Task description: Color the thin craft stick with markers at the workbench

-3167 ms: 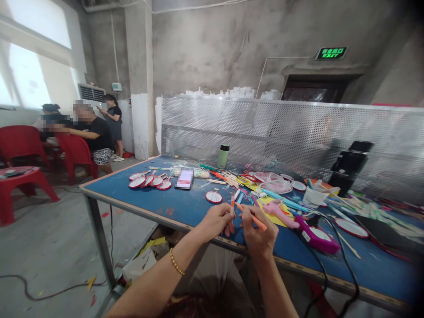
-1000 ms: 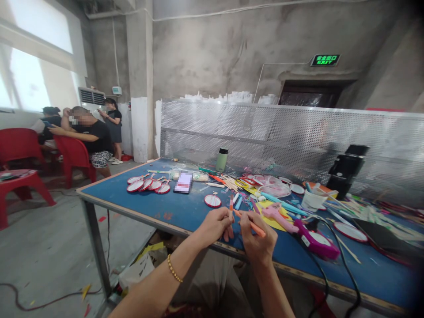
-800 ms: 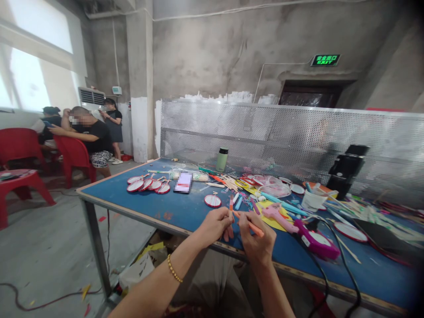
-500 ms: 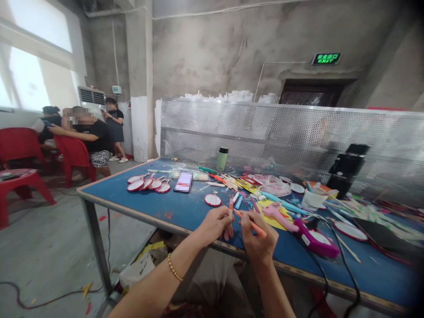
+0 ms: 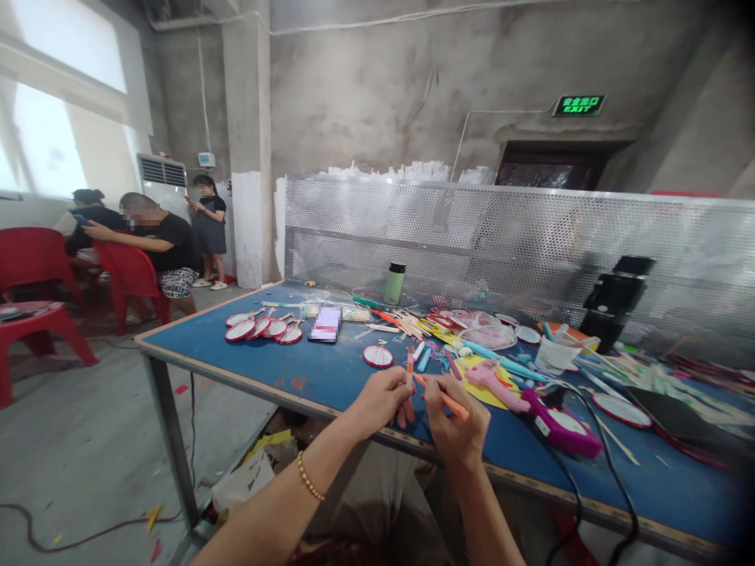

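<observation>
Through the head view, my only one, I have the left hand (image 5: pixel 386 402) pinching a thin strip (image 5: pixel 410 363), partly orange, upright just above the near edge of the blue table (image 5: pixel 283 365). My right hand (image 5: pixel 457 420) is closed round an orange pen-like tool (image 5: pixel 453 404), its tip at the strip; I can't tell whether they touch. I judge this piece under way, not finished, though how much is left on it is too small to read. Off to the left, a cluster of red-rimmed round paddles (image 5: pixel 239 329) with short handles looks further along. One red-rimmed disc (image 5: pixel 377 356) lies apart, just beyond my hands, its stage unclear to me.
</observation>
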Available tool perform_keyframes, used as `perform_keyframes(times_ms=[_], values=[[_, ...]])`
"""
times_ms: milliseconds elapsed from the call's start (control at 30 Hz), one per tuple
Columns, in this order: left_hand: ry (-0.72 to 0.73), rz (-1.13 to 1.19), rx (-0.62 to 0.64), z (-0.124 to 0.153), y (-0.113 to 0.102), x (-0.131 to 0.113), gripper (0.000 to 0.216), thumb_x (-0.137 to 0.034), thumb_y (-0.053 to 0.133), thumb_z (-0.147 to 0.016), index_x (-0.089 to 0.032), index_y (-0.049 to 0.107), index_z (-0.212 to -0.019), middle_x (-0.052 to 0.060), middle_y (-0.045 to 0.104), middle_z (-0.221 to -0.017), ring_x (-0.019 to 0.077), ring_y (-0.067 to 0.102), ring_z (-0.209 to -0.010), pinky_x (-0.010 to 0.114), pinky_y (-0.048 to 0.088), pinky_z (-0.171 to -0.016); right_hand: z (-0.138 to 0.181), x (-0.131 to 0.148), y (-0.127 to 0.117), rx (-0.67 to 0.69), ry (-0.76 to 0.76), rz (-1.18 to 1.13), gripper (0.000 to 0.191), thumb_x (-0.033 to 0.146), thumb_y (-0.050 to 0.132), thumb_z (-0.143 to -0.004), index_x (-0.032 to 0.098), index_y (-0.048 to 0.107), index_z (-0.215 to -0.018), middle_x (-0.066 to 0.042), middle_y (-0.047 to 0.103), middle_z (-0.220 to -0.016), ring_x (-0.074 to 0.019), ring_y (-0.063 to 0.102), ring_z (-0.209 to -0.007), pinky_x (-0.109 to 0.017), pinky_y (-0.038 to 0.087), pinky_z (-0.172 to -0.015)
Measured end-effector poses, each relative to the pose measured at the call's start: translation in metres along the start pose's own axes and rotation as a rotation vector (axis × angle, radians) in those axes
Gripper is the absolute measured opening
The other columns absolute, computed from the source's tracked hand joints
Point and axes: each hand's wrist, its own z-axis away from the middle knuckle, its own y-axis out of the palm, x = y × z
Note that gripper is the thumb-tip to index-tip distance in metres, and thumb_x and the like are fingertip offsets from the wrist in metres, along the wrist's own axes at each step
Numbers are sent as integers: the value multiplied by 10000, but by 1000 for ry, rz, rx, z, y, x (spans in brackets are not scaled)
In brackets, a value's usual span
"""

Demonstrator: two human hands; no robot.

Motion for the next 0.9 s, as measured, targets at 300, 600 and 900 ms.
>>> perform_keyframes(times_ms=[300,600,900], values=[[-1,6,1,-1,0,0,171,-347,518,-840,-194,465,-783,-31,603,-537,82,513,-385,174,312,-383,0,1,0,-4,-18,14,231,231,538,-936,190,666,-748,0,694,-668,-102,643,-583,-189,486,-587],[-13,7,4,-1,-1,2,131,-316,509,-828,-185,497,-829,-32,610,-533,87,519,-381,172,304,-376,-1,1,1,-67,-10,17,216,215,554,-926,184,658,-739,13,677,-635,-97,639,-567,-185,481,-584],[-3,2,-1,-2,-1,3,204,-380,530,-849,-180,508,-813,-23,614,-551,86,523,-392,172,316,-377,-2,4,0,-21,-34,-5,205,212,544,-929,187,665,-766,6,686,-657,-97,639,-572,-186,496,-596]])
